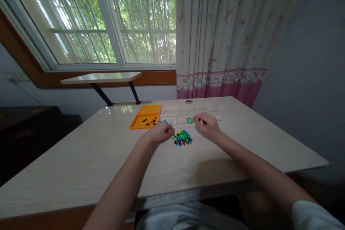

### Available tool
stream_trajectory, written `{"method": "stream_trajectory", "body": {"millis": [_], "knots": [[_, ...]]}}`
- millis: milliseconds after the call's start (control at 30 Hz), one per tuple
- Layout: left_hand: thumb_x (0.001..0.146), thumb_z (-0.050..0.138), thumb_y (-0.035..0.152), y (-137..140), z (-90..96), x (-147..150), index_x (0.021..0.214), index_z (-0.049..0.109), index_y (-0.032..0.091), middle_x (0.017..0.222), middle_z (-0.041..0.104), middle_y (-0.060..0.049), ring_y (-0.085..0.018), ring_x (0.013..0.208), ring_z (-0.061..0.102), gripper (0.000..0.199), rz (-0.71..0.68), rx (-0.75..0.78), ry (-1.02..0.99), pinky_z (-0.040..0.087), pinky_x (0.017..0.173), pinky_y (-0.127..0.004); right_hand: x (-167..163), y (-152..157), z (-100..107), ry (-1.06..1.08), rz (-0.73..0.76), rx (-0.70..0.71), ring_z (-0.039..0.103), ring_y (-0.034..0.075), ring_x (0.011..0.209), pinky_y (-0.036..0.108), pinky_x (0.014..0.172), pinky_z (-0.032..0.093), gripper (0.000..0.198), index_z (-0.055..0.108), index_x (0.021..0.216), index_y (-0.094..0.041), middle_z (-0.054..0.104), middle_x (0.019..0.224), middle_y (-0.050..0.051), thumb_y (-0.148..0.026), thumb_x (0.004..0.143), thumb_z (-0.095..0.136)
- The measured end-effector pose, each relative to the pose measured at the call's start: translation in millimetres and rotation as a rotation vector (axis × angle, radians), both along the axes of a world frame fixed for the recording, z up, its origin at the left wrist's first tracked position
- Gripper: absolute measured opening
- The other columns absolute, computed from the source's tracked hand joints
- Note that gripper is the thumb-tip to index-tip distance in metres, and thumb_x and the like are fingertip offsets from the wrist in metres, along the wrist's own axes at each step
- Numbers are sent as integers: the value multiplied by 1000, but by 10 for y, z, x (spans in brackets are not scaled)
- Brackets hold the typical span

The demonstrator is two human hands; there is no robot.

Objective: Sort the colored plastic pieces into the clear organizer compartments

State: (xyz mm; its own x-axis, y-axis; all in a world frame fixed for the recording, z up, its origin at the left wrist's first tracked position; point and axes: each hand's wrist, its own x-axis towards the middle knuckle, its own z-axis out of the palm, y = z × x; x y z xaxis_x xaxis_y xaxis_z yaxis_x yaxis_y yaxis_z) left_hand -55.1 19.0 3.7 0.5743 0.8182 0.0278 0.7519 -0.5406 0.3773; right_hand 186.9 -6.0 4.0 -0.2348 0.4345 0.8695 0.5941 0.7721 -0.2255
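Note:
A heap of small blue, green and dark brown pieces (182,138) lies on the table. Just left of it is my left hand (161,132), its fingers drawn together at the heap's edge; whatever they pinch is too small to make out. Behind the heap, my right hand (207,123) has thumb and fingertips together beside green pieces (189,119) in a clear box. Anything between those fingertips is also too small to tell. Several blue pieces (165,121) lie in another clear compartment. An orange open case (133,125) holds dark brown pieces (147,123).
More clear boxes (201,110) stand in rows along the back. A dark round disc (189,101) is set near the far edge of the pale table (107,158). At the back left rises a small shelf (102,77) on black legs, below the window.

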Motion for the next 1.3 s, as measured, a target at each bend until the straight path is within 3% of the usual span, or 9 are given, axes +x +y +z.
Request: {"method": "stream_trajectory", "body": {"millis": [233,367,567,767,933,1133,1300], "knots": [[67,49,21,-8,6,-32,82,67,16,62,60,-1,-11,55,52,24,20,-4,34,34,52,-19,133,82,64,-114,-34,-85,49,10,58,21,59,38,15,63,84,-18,62,73,3,-26,81,51],[67,47,19,-20,-21,-90,81,67,16,62,61,-1,-11,56,52,25,5,-10,29,34,52,-19,533,313,69,-265,-169,-310,51,11,60,21,58,37,18,65,83,-18,63,73,3,-29,79,52],[66,47,19,-30,-53,-132,80,68,16,62,61,-1,-11,56,52,25,7,6,10,34,52,-19,1108,566,-133,-332,-428,-573,55,14,62,22,56,35,19,68,80,-18,65,69,5,-29,75,53],[67,46,18,-52,-38,-134,78,67,15,65,62,-2,-12,59,53,24,-2,-3,4,35,54,-19,1107,555,-131,-290,-563,-599,57,16,69,23,59,36,23,69,84,-18,67,77,7,-28,76,50],[71,47,21,-94,-33,-15,76,66,14,62,60,-2,-11,57,50,21,31,29,-92,32,53,-19,701,432,-98,-233,-399,-470,56,15,69,23,61,38,21,67,84,-18,66,76,6,-26,78,49],[74,48,27,-138,6,278,81,65,15,53,49,3,-8,49,41,22,58,56,-301,26,46,-18,0,122,-146,-262,-37,-405,53,11,64,21,60,38,15,66,87,-20,62,73,1,-25,77,55],[74,51,27,-167,35,376,80,65,15,50,44,5,-6,48,39,20,45,74,-364,25,46,-17,-167,-24,-136,-218,59,-401,55,12,69,21,63,39,15,65,88,-20,61,73,1,-26,76,58]]}}
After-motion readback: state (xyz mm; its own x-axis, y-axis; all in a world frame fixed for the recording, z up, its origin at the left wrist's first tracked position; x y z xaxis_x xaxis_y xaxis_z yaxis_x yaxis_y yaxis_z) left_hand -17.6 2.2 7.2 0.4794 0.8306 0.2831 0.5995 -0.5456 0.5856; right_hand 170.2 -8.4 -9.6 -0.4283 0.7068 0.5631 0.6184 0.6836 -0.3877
